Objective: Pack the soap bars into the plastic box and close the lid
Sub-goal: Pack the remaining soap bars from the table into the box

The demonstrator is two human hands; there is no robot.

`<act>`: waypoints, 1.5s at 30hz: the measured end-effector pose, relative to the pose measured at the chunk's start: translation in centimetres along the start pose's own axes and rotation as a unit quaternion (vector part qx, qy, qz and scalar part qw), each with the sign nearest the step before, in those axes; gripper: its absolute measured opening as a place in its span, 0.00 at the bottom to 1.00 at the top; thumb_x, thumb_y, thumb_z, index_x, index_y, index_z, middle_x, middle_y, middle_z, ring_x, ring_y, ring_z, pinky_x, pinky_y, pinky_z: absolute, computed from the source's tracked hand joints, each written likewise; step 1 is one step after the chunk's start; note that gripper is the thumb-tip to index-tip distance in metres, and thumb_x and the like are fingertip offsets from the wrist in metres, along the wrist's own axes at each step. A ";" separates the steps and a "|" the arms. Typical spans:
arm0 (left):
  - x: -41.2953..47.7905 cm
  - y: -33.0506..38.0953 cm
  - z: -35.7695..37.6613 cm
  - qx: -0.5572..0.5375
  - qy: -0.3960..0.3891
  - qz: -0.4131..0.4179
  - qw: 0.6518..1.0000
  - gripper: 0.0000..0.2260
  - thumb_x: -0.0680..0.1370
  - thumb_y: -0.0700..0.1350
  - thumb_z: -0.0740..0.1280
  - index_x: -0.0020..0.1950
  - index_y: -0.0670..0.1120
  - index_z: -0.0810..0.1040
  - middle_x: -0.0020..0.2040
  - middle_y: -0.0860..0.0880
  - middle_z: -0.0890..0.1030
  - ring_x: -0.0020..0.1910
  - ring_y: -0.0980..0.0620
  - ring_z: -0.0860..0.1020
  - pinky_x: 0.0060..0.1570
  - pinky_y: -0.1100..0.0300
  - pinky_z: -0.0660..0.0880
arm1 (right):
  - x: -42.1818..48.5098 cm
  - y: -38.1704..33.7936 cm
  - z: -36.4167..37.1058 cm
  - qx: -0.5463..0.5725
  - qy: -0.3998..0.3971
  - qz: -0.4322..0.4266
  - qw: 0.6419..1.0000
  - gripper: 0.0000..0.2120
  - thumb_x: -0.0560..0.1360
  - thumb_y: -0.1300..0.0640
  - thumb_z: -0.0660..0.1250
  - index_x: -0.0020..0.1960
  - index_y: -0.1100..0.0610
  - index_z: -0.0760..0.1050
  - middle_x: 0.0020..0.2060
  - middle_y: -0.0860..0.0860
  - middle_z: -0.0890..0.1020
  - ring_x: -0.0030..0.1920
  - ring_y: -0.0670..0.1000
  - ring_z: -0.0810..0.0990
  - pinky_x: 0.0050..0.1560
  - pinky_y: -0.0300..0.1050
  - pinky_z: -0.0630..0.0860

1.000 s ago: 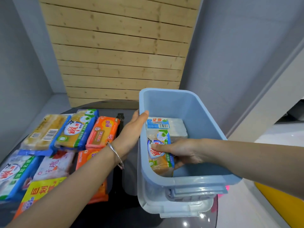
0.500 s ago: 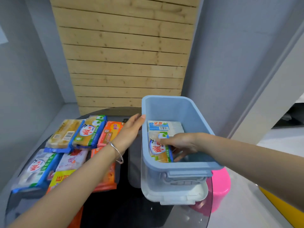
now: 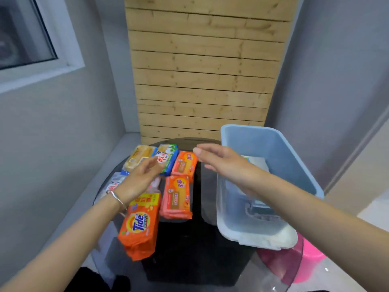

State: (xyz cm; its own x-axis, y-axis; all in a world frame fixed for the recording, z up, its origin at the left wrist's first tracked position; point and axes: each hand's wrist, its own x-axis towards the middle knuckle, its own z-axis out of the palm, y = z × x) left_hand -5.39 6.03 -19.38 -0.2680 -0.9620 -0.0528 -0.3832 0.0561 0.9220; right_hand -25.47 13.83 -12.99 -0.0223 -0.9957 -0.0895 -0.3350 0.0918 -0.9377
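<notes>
The light-blue plastic box point(image 3: 282, 148) stands at the right of the dark glass table, with a white-wrapped soap bar point(image 3: 257, 162) partly showing inside behind my forearm. Several wrapped soap bars lie in rows at the left: an orange Tide pack point(image 3: 140, 225), two salmon-orange packs point(image 3: 177, 197) point(image 3: 185, 164), a blue-green pack point(image 3: 168, 155) and a yellow one point(image 3: 139, 155). My left hand point(image 3: 139, 180) hovers over the packs, fingers apart, holding nothing. My right hand point(image 3: 223, 162) is outside the box at its left rim, fingers spread and empty.
The box rests on a whitish lid or tray point(image 3: 271, 239) at the table's right edge. A pink stool point(image 3: 309, 262) stands below the glass at the right. A wooden slat panel point(image 3: 200, 81) and grey walls close the back.
My right hand let go of the bar inside the box and came out leftward over the rim. My left hand left the box's rim and moved over the packs. The view tilted up.
</notes>
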 end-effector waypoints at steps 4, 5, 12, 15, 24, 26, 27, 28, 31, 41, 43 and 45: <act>-2.1 -2.7 -2.1 0.030 -0.019 -0.019 0.999 0.22 0.78 0.47 0.63 0.70 0.45 0.66 0.67 0.51 0.71 0.63 0.55 0.70 0.62 0.63 0.66 | 0.3 1.3 5.7 -0.007 -0.062 0.049 0.997 0.27 0.75 0.45 0.65 0.71 0.54 0.68 0.67 0.50 0.75 0.65 0.47 0.75 0.64 0.38 0.69; -2.5 -3.3 -2.4 0.037 -0.018 -0.019 0.999 0.18 0.78 0.46 0.63 0.68 0.46 0.68 0.64 0.53 0.72 0.62 0.56 0.71 0.60 0.66 0.68 | 0.3 1.4 6.6 -0.008 -0.059 0.061 0.996 0.28 0.75 0.45 0.65 0.72 0.54 0.66 0.68 0.50 0.74 0.66 0.48 0.74 0.63 0.39 0.69; -5.3 -6.8 -2.6 0.030 -0.068 -0.072 0.995 0.18 0.79 0.45 0.61 0.68 0.45 0.65 0.60 0.52 0.75 0.48 0.60 0.78 0.38 0.75 0.74 | -1.3 3.7 11.8 0.081 -0.066 0.113 0.988 0.20 0.77 0.53 0.65 0.67 0.57 0.70 0.64 0.52 0.76 0.56 0.45 0.77 0.44 0.28 0.75; -6.2 -7.7 -1.6 0.018 -0.080 -0.076 0.994 0.15 0.79 0.49 0.60 0.66 0.52 0.65 0.52 0.55 0.76 0.43 0.66 0.76 0.35 0.75 0.73 | -2.0 4.4 13.4 0.087 -0.050 0.087 0.991 0.26 0.76 0.57 0.66 0.72 0.60 0.65 0.68 0.52 0.72 0.68 0.48 0.71 0.59 0.32 0.73; -7.7 -7.7 -0.5 -0.156 -0.045 -0.112 0.980 0.21 0.81 0.49 0.55 0.73 0.56 0.57 0.56 0.51 0.76 0.45 0.61 0.77 0.34 0.72 0.74 | -2.7 4.5 14.6 0.146 -0.044 0.105 0.983 0.28 0.78 0.61 0.64 0.75 0.59 0.60 0.71 0.53 0.70 0.64 0.43 0.71 0.45 0.26 0.76; -8.2 -7.7 -0.5 -0.191 -0.027 -0.103 0.976 0.21 0.81 0.50 0.55 0.73 0.58 0.55 0.60 0.50 0.75 0.48 0.58 0.78 0.40 0.67 0.76 | -3.1 4.4 14.6 0.167 -0.038 0.094 0.981 0.29 0.77 0.61 0.65 0.75 0.58 0.59 0.72 0.52 0.69 0.70 0.47 0.69 0.56 0.35 0.75; -8.4 -7.5 -0.8 -0.204 -0.019 -0.094 0.974 0.22 0.80 0.51 0.55 0.73 0.59 0.55 0.61 0.50 0.75 0.50 0.57 0.78 0.41 0.66 0.76 | -3.3 4.3 14.6 0.175 -0.040 0.083 0.980 0.29 0.77 0.61 0.65 0.75 0.57 0.59 0.72 0.52 0.70 0.70 0.47 0.69 0.56 0.35 0.75; -8.6 -7.1 -1.1 -0.216 -0.010 -0.085 0.973 0.21 0.80 0.52 0.56 0.73 0.60 0.56 0.62 0.50 0.75 0.51 0.56 0.79 0.42 0.65 0.76 | -3.4 4.0 14.4 0.182 -0.045 0.068 0.980 0.29 0.77 0.61 0.65 0.75 0.56 0.60 0.71 0.51 0.70 0.70 0.47 0.69 0.54 0.34 0.76; -8.6 -5.3 -2.2 -0.261 0.010 -0.043 0.964 0.16 0.79 0.52 0.58 0.65 0.67 0.65 0.62 0.51 0.78 0.53 0.54 0.81 0.44 0.62 0.77 | -3.4 2.4 13.4 0.202 -0.056 0.017 0.978 0.28 0.76 0.62 0.66 0.74 0.55 0.62 0.68 0.48 0.73 0.67 0.44 0.72 0.50 0.31 0.78; -7.3 5.5 -0.2 -0.415 -0.083 0.095 0.901 0.18 0.79 0.48 0.61 0.69 0.59 0.67 0.60 0.48 0.81 0.57 0.50 0.80 0.50 0.56 0.80 | -2.3 -3.3 4.5 0.222 -0.031 -0.035 0.974 0.30 0.67 0.52 0.72 0.68 0.48 0.68 0.58 0.48 0.83 0.52 0.48 0.84 0.47 0.41 0.80; -6.6 7.6 2.1 -0.418 -0.098 0.103 0.897 0.19 0.79 0.48 0.60 0.70 0.58 0.66 0.62 0.48 0.80 0.58 0.50 0.80 0.56 0.53 0.78 | -2.4 -3.4 2.0 0.224 -0.033 0.006 0.974 0.32 0.65 0.47 0.71 0.68 0.51 0.70 0.57 0.53 0.83 0.53 0.53 0.83 0.57 0.49 0.78; -5.8 9.5 4.7 -0.398 -0.107 0.117 0.904 0.20 0.79 0.49 0.59 0.71 0.59 0.64 0.63 0.49 0.79 0.58 0.51 0.80 0.59 0.53 0.76 | -2.8 -3.1 -0.8 0.208 -0.022 0.014 0.978 0.31 0.65 0.45 0.71 0.66 0.52 0.72 0.56 0.54 0.84 0.54 0.54 0.82 0.61 0.52 0.75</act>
State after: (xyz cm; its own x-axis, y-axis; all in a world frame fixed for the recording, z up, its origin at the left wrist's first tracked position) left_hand -11.63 13.36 -12.13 -0.4576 -0.8697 0.1849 0.4403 -0.0410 0.8969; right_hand -25.17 16.32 -9.55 0.0168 -0.9924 -0.1218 0.0770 0.1227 -0.9894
